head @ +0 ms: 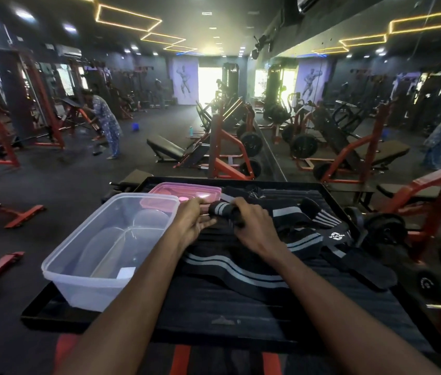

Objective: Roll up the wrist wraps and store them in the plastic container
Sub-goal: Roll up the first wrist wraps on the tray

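Observation:
A black wrist wrap with grey stripes, partly rolled, sits between my two hands on the black platform. My right hand grips the roll from the right with curled fingers. My left hand touches the roll's left end, thumb on top and fingers fairly straight beneath. More black striped wraps lie unrolled across the platform, one with a white logo. The clear plastic container stands open to the left of my hands, with no wraps inside.
A pink lid lies behind the container. Red and black gym machines, benches and weight plates surround the platform, with a mirror wall on the right. A person stands far off at the left.

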The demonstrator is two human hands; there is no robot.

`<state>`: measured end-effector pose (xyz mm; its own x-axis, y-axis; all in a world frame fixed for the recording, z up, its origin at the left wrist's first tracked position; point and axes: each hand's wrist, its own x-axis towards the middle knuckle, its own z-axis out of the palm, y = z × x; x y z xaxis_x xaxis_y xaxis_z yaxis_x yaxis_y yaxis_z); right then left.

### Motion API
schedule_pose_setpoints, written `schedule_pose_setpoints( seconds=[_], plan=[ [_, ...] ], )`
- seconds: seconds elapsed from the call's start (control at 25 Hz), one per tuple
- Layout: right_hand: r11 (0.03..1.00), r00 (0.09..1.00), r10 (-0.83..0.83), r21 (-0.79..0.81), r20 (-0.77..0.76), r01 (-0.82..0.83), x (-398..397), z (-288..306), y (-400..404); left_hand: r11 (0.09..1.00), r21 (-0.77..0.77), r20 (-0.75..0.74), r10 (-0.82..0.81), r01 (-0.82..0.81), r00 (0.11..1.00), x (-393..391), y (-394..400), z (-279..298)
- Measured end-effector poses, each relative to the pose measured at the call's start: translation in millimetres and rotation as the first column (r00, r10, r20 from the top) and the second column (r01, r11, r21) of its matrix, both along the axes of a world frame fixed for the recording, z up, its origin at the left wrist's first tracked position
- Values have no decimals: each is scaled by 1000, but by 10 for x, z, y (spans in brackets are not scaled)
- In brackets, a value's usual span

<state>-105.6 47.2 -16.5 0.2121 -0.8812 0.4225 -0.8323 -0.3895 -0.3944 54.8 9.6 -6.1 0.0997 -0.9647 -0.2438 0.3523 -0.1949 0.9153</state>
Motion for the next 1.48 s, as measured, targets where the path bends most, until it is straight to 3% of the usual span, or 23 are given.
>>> schedule_pose_setpoints(
  seconds=[0.08, 0.16, 0.28, 0.36, 0.48, 0.56, 0.6, 0.68, 0.76, 0.88, 1.0, 1.16, 1.28, 1.36, 1.48],
  plan=[
    [990, 996, -2, -138, 88, 14, 28, 179, -34, 999, -42, 15, -14, 14, 1000, -49, -11, -48],
    [964, 987, 29, -265, 158, 14, 52, 434, -70, 982, -116, 66, -140, 147, 988, -138, 7, -105],
    [919, 981, 69, -394, 183, 9, 55, 845, -127, 878, -150, 425, -358, 455, 832, -321, 86, -128],
    [899, 976, 95, -437, 196, 0, 27, 1042, -170, 840, -209, 553, -320, 500, 769, -464, 112, -64],
    [885, 968, 80, -464, 236, 40, -67, 1238, -261, 871, -359, 484, -132, 334, 865, -640, 67, 87],
    [878, 959, 63, -472, 278, 79, -107, 1327, -283, 881, -355, 396, -163, 314, 904, -719, -7, 168],
    [875, 947, 63, -474, 313, 98, -109, 1364, -279, 873, -321, 389, -232, 367, 892, -760, -46, 171],
    [879, 898, 64, -450, 436, 157, -114, 1451, -246, 811, -243, 512, -359, 533, 780, -863, -60, 150],
    [898, 826, 47, -386, 562, 212, -167, 1506, -238, 758, -240, 566, -398, 606, 722, -1002, -24, 102],
    [921, 718, -12, -272, 696, 279, -394, 1471, -285, 807, -325, 499, -297, 493, 814, -1111, 26, 87],
    [930, 635, -113, -143, 764, 339, -681, 1337, -380, 888, -286, 390, -236, 361, 890, -1028, -44, 112],
    [949, 563, -182, -7, 806, 317, -887, 1124, -527, 946, -152, 328, -225, 286, 917, -922, -9, 297],
    [964, 522, -149, 5, 840, 267, -842, 997, -574, 966, -152, 323, -151, 209, 934, -848, 50, 448],
    [959, 477, -92, -52, 874, 279, -779, 983, -591, 957, -252, 447, -16, 144, 894, -794, 79, 499],
    [909, 492, -17, -191, 870, 370, -673, 1013, -638, 880, -464, 603, 235, 96, 763, -744, 125, 613]
  ],
)
